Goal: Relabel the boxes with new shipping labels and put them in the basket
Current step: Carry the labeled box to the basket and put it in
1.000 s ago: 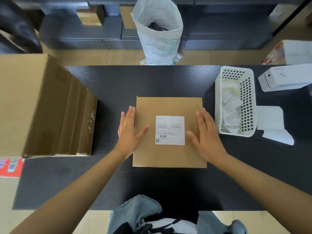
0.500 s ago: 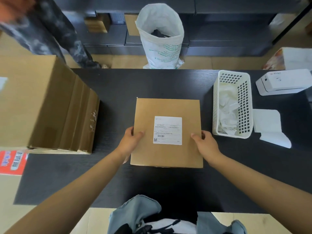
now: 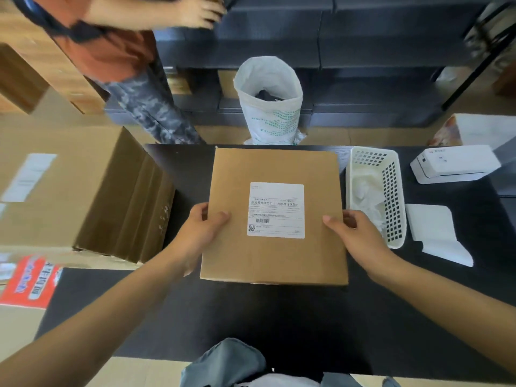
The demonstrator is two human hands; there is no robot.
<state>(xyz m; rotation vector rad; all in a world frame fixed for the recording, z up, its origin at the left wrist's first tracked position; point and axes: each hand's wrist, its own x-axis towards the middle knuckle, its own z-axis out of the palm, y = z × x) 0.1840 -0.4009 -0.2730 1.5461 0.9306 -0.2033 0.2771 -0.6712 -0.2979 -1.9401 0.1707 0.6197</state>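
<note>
A flat brown cardboard box (image 3: 275, 255) with a white shipping label (image 3: 276, 210) on its top is raised above the black table (image 3: 251, 317). My left hand (image 3: 202, 233) grips its left edge, thumb on top. My right hand (image 3: 356, 236) grips its right edge the same way. A white slotted basket (image 3: 391, 191) holding crumpled white paper stands just right of the box.
A large open cardboard carton (image 3: 83, 191) lies on its side at the left. A white label printer (image 3: 455, 163) and white label sheets (image 3: 435, 233) sit at the right. A white sack (image 3: 269, 107) stands beyond the table. Another person (image 3: 125, 51) stands at the far left.
My hands went from resting flat on the box to gripping its two side edges, and the box has come up off the table toward me. Another person has come into view.
</note>
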